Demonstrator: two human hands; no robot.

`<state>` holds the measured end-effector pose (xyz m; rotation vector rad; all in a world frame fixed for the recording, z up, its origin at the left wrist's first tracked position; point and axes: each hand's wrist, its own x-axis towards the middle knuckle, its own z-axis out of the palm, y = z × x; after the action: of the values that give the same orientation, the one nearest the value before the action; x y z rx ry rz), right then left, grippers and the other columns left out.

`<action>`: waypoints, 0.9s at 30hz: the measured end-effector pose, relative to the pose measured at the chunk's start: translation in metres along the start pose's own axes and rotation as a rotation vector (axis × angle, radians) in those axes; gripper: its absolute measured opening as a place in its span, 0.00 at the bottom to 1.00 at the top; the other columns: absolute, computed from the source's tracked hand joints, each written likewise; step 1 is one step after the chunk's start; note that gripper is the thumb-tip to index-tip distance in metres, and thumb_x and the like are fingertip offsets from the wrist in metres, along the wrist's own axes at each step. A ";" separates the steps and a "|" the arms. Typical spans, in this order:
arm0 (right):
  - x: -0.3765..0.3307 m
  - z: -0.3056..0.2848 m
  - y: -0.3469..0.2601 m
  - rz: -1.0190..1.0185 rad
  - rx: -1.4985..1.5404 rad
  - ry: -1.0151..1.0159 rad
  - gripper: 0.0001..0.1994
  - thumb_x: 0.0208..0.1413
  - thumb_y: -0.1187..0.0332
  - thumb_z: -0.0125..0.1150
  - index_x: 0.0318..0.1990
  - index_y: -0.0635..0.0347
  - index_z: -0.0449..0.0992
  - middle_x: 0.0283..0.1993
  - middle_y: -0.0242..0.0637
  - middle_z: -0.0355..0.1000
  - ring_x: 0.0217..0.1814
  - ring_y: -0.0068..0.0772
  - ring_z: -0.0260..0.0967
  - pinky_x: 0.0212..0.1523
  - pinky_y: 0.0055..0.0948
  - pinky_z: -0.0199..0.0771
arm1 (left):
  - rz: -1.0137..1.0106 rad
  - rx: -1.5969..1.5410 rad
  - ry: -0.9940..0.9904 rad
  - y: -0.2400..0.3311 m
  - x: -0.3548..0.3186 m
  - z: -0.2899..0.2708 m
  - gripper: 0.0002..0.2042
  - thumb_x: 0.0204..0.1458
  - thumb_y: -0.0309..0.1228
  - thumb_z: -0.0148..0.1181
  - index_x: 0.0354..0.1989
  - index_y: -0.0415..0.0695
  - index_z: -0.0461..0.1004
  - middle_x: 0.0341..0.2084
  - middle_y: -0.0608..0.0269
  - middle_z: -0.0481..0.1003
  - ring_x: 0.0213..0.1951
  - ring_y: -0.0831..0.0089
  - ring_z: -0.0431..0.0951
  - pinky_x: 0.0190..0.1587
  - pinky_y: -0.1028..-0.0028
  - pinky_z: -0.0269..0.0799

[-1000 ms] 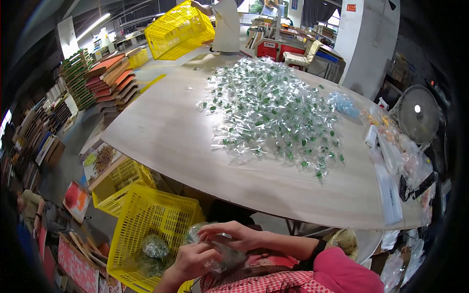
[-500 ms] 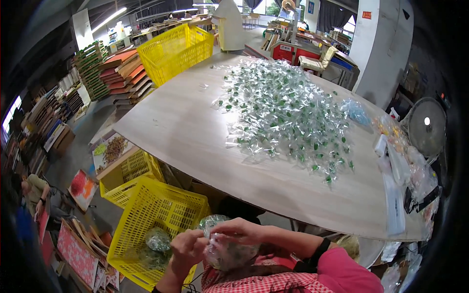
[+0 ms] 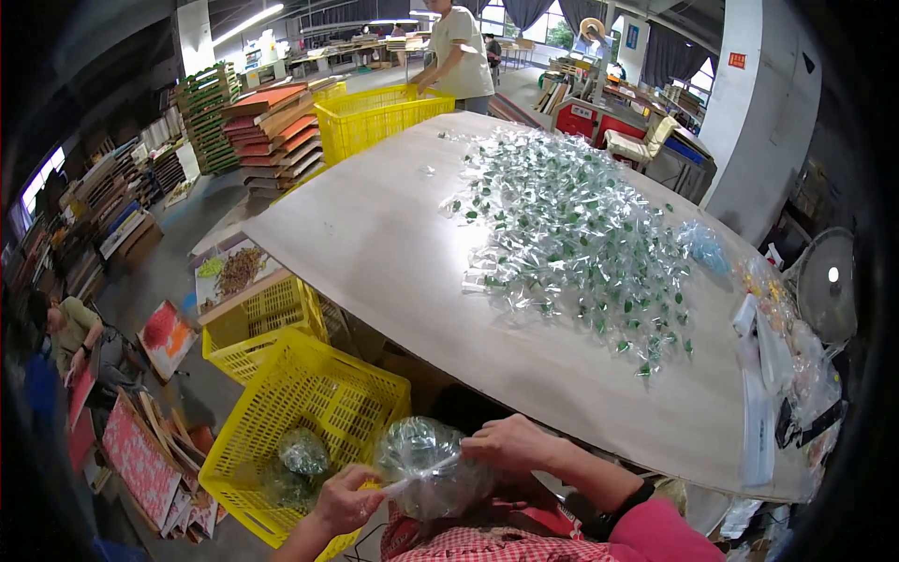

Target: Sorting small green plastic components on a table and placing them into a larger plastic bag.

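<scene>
A bulging clear plastic bag (image 3: 423,461) with greenish contents rests by my lap at the table's near edge. My left hand (image 3: 345,500) pinches a gathered bit of its plastic on the left side. On the right, my right hand (image 3: 510,442) is closed at the bag's edge, its fingertips partly hidden behind the knuckles. Spread over the table (image 3: 375,253) lies a broad heap of small clear packets (image 3: 581,234) with green pieces inside. Left of my left hand, a yellow crate (image 3: 253,421) holds several filled clear bags (image 3: 303,451).
A person (image 3: 459,51) stands beyond the table, hands at another yellow crate (image 3: 375,122). A second person (image 3: 70,337) sits at far left. Plastic bags and a long pale box (image 3: 756,421) line the table's right edge; a round fan (image 3: 826,281) stands beyond.
My hands have moved apart, the right one rightward, and the bag shows more fully between them. The far person now leans over the crate there, which has shifted. The view has turned slightly.
</scene>
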<state>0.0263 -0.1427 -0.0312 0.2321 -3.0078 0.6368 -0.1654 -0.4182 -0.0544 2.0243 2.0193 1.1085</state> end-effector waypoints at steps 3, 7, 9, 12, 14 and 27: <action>0.011 -0.019 -0.012 0.095 0.052 -0.092 0.07 0.58 0.66 0.53 0.42 0.53 0.69 0.32 0.37 0.72 0.40 0.42 0.74 0.33 0.39 0.73 | -0.229 -0.540 0.063 0.026 0.022 0.010 0.12 0.59 0.35 0.56 0.38 0.40 0.82 0.42 0.56 0.77 0.47 0.60 0.77 0.54 0.63 0.70; 0.023 -0.035 -0.034 0.028 0.091 0.088 0.05 0.57 0.67 0.55 0.37 0.56 0.69 0.34 0.38 0.69 0.40 0.40 0.72 0.33 0.38 0.71 | -0.493 -1.052 -0.030 0.030 0.032 0.019 0.17 0.61 0.33 0.53 0.55 0.38 0.74 0.41 0.57 0.78 0.50 0.66 0.76 0.58 0.61 0.66; 0.033 -0.038 -0.050 -0.078 0.063 0.131 0.05 0.55 0.68 0.57 0.35 0.56 0.69 0.34 0.37 0.68 0.40 0.40 0.71 0.34 0.38 0.71 | -0.492 -0.654 -0.196 0.035 0.041 0.019 0.17 0.58 0.31 0.57 0.55 0.42 0.74 0.36 0.53 0.78 0.44 0.65 0.78 0.49 0.62 0.69; 0.049 -0.025 -0.062 -0.270 0.095 0.187 0.08 0.51 0.70 0.60 0.39 0.56 0.73 0.45 0.39 0.69 0.47 0.43 0.68 0.44 0.37 0.73 | -0.162 -0.308 -0.207 0.021 0.036 0.042 0.10 0.54 0.29 0.60 0.44 0.42 0.78 0.32 0.52 0.78 0.38 0.64 0.77 0.41 0.65 0.71; 0.061 -0.001 -0.050 -0.208 0.302 0.289 0.15 0.51 0.74 0.58 0.48 0.56 0.75 0.53 0.42 0.69 0.55 0.46 0.68 0.51 0.39 0.72 | -0.383 -0.542 -0.192 0.021 0.045 0.042 0.06 0.53 0.28 0.58 0.35 0.40 0.77 0.32 0.49 0.78 0.38 0.55 0.78 0.42 0.64 0.71; 0.050 0.004 -0.027 0.296 0.917 0.300 0.07 0.54 0.84 0.59 0.40 0.68 0.76 0.38 0.36 0.75 0.39 0.22 0.74 0.41 0.23 0.75 | -0.382 -1.101 -0.083 -0.013 0.077 0.028 0.15 0.65 0.40 0.48 0.40 0.42 0.78 0.35 0.69 0.77 0.39 0.79 0.73 0.47 0.74 0.68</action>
<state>-0.0185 -0.1754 -0.0202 -0.2636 -2.2700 1.8405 -0.1715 -0.3358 -0.0489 1.0466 1.1760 1.5000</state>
